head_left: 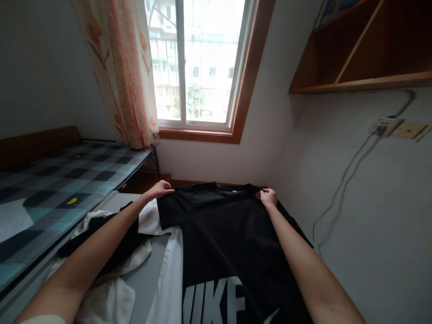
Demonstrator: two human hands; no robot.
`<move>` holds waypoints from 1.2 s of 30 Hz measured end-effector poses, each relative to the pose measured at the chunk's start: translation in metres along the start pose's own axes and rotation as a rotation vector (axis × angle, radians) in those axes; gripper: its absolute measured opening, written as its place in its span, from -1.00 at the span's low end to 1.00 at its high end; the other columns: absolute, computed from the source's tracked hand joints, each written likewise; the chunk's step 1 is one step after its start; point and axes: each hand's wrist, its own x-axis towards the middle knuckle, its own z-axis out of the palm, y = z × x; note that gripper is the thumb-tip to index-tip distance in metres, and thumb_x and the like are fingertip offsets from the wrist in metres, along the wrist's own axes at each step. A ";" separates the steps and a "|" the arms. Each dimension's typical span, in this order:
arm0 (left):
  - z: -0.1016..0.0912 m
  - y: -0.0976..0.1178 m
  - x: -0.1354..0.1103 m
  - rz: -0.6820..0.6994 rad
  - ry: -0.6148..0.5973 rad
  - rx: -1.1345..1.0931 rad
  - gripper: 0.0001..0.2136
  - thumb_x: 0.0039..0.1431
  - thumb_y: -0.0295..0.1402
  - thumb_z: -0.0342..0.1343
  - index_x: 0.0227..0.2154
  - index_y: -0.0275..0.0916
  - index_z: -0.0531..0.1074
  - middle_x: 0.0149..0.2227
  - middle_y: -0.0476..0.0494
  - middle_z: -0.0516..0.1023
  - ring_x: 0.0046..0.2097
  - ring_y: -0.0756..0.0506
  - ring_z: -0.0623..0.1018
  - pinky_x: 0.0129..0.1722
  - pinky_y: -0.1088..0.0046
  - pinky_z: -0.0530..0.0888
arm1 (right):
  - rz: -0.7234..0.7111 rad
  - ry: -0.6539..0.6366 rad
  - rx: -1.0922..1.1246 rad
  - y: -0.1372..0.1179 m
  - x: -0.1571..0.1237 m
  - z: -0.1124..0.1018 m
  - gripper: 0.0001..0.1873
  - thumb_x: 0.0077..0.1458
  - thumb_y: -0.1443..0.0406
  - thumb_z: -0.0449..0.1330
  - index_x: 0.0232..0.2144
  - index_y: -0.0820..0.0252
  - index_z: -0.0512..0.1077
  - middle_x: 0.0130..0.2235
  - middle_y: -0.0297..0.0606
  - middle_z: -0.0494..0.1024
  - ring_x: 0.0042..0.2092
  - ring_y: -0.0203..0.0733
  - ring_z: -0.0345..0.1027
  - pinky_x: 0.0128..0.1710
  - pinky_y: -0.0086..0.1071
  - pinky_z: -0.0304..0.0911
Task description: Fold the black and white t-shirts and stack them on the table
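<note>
A black T-shirt (222, 238) with large white lettering lies spread flat in front of me, its collar pointing away. My left hand (161, 189) pinches the shirt's left shoulder, fingers closed on the fabric. My right hand (268, 197) grips the right shoulder in the same way. Both arms reach forward over the shirt. A white garment (170, 279) lies under the shirt's left side.
A heap of black and white clothes (111, 265) sits to the left on the grey surface (145, 288). Further left stands a bed with a checked cover (60, 184). A white wall (371, 216) with a hanging cable runs close on the right. Window and curtain are ahead.
</note>
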 end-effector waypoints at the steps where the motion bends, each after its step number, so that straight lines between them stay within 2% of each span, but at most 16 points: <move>1: 0.003 0.000 0.004 -0.021 0.071 0.042 -0.63 -0.20 -0.01 0.27 -0.59 -0.27 0.46 -0.57 -0.04 0.44 -0.43 -0.05 0.43 -0.51 0.53 0.25 | -0.017 -0.006 -0.019 -0.002 -0.002 0.004 -0.71 0.06 0.39 0.11 -0.11 0.29 0.41 -0.18 0.02 0.61 -0.14 -0.05 0.54 -0.11 -0.29 0.44; 3: 0.010 -0.003 0.009 -0.068 0.138 0.116 -0.70 -0.17 -0.09 0.27 -0.56 -0.27 0.50 -0.52 -0.08 0.50 -0.38 -0.08 0.48 -0.47 0.51 0.29 | -0.057 -0.030 -0.052 -0.004 -0.007 0.010 -0.65 -0.01 0.41 0.17 -0.11 0.30 0.43 -0.13 0.02 0.60 0.00 0.00 0.46 0.08 -0.22 0.30; 6: 0.019 -0.014 0.008 -0.071 0.081 0.074 -0.71 -0.18 -0.12 0.28 -0.53 -0.28 0.51 -0.47 -0.13 0.54 -0.36 -0.11 0.52 -0.45 0.50 0.33 | -0.180 -0.090 -0.119 -0.001 -0.016 0.010 -0.48 -0.03 0.37 0.21 0.04 0.25 0.36 -0.01 -0.05 0.55 0.10 -0.04 0.37 0.17 -0.22 0.18; 10: 0.019 -0.028 -0.005 -0.090 -0.014 -0.123 -0.55 -0.25 -0.08 0.34 -0.35 -0.33 0.49 -0.48 -0.09 0.51 -0.50 -0.06 0.50 -0.55 0.49 0.36 | -0.332 -0.074 -0.384 0.016 -0.009 -0.027 -0.50 0.11 0.26 0.11 0.11 0.27 0.32 0.07 0.03 0.47 0.10 0.02 0.35 0.12 -0.15 0.21; 12: 0.015 -0.031 -0.013 -0.172 -0.078 -0.182 -0.43 -0.27 -0.08 0.36 -0.20 -0.35 0.45 -0.54 -0.02 0.47 -0.61 -0.02 0.43 -0.63 0.49 0.32 | -0.230 -0.040 -0.509 0.030 -0.001 -0.059 -0.54 0.13 0.18 0.11 0.04 0.28 0.39 0.06 0.11 0.46 0.10 0.13 0.33 0.07 -0.06 0.23; 14: 0.013 -0.031 -0.021 -0.233 -0.112 -0.251 -0.32 -0.27 -0.10 0.38 -0.07 -0.34 0.37 -0.57 0.03 0.44 -0.65 -0.01 0.41 -0.66 0.49 0.32 | -0.021 -0.087 -0.545 0.046 0.003 -0.092 -0.54 0.12 0.08 0.11 -0.11 0.33 0.47 -0.02 0.19 0.50 0.03 0.19 0.38 -0.04 -0.02 0.30; 17: 0.014 -0.030 -0.034 -0.230 -0.088 -0.407 -0.24 -0.25 -0.14 0.39 0.04 -0.31 0.28 -0.54 0.04 0.44 -0.63 0.02 0.40 -0.64 0.52 0.34 | 0.319 -0.327 -0.381 0.070 -0.004 -0.129 -0.56 0.07 -0.01 0.16 -0.34 0.28 0.51 -0.23 0.09 0.58 -0.22 0.08 0.49 -0.28 -0.12 0.39; 19: 0.016 -0.029 -0.040 -0.196 -0.065 -0.515 -0.25 -0.24 -0.15 0.39 0.05 -0.29 0.27 -0.51 0.04 0.45 -0.62 0.05 0.39 -0.65 0.55 0.32 | 0.400 -0.462 -0.224 0.079 -0.015 -0.140 -0.65 0.03 0.04 0.21 -0.40 0.23 0.50 -0.33 -0.05 0.60 -0.36 -0.07 0.47 -0.39 -0.24 0.38; 21: 0.018 -0.028 -0.044 -0.154 -0.036 -0.600 -0.28 -0.24 -0.15 0.39 0.03 -0.27 0.30 -0.47 0.02 0.47 -0.60 0.05 0.40 -0.65 0.57 0.31 | 0.336 -0.425 -0.178 0.080 -0.022 -0.143 -0.78 -0.01 0.17 0.26 -0.42 0.23 0.51 -0.40 -0.13 0.59 -0.43 -0.15 0.45 -0.43 -0.32 0.36; 24: 0.018 -0.025 -0.046 -0.128 0.023 -0.694 -0.38 -0.26 -0.15 0.39 -0.08 -0.26 0.40 -0.40 -0.04 0.52 -0.51 0.01 0.47 -0.58 0.55 0.38 | 0.187 -0.181 -0.261 0.069 -0.019 -0.143 -0.88 -0.05 0.31 0.24 -0.42 0.25 0.53 -0.40 -0.12 0.58 -0.34 -0.11 0.46 -0.33 -0.31 0.36; 27: 0.018 -0.022 -0.044 -0.148 0.100 -0.729 -0.50 -0.32 -0.16 0.40 -0.26 -0.32 0.48 -0.38 -0.09 0.54 -0.42 -0.02 0.51 -0.46 0.48 0.45 | 0.043 0.104 -0.405 0.054 -0.004 -0.146 -0.77 0.00 0.28 0.20 -0.29 0.26 0.56 -0.23 -0.02 0.58 -0.16 0.00 0.45 -0.16 -0.23 0.33; 29: 0.021 -0.023 -0.043 -0.181 0.149 -0.705 -0.53 -0.33 -0.16 0.39 -0.32 -0.34 0.50 -0.41 -0.11 0.54 -0.43 -0.02 0.50 -0.48 0.50 0.43 | -0.042 0.239 -0.521 0.050 0.004 -0.146 -0.69 0.06 0.28 0.14 -0.17 0.25 0.56 -0.12 0.04 0.56 -0.06 0.06 0.43 -0.09 -0.19 0.30; 30: 0.024 -0.024 -0.042 -0.200 0.164 -0.682 -0.53 -0.32 -0.16 0.38 -0.32 -0.35 0.51 -0.43 -0.10 0.54 -0.45 -0.02 0.48 -0.51 0.51 0.39 | -0.063 0.245 -0.572 0.050 0.006 -0.144 -0.64 0.08 0.30 0.11 -0.10 0.27 0.53 -0.07 0.07 0.54 -0.02 0.07 0.42 -0.06 -0.19 0.29; 32: 0.028 -0.027 -0.041 -0.228 0.179 -0.629 -0.53 -0.26 -0.14 0.34 -0.29 -0.36 0.51 -0.45 -0.11 0.53 -0.48 -0.01 0.46 -0.55 0.52 0.34 | -0.063 0.140 -0.641 0.054 0.004 -0.137 -0.56 0.09 0.33 0.09 0.02 0.34 0.46 0.01 0.12 0.50 0.03 0.08 0.39 -0.02 -0.20 0.27; 34: 0.031 -0.028 -0.041 -0.229 0.182 -0.557 -0.56 -0.19 -0.13 0.29 -0.27 -0.37 0.51 -0.44 -0.12 0.53 -0.46 -0.03 0.46 -0.53 0.50 0.34 | -0.067 0.025 -0.675 0.061 -0.002 -0.127 -0.53 0.11 0.30 0.09 0.04 0.41 0.43 0.01 0.15 0.49 0.05 0.08 0.38 0.02 -0.22 0.26; 36: 0.031 -0.026 -0.042 -0.201 0.189 -0.403 -0.62 -0.12 -0.16 0.23 -0.29 -0.36 0.52 -0.41 -0.15 0.53 -0.39 -0.09 0.49 -0.45 0.44 0.40 | -0.092 -0.046 -0.672 0.067 -0.011 -0.118 -0.56 0.15 0.24 0.06 0.00 0.36 0.46 -0.02 0.09 0.53 0.03 0.05 0.40 0.02 -0.24 0.26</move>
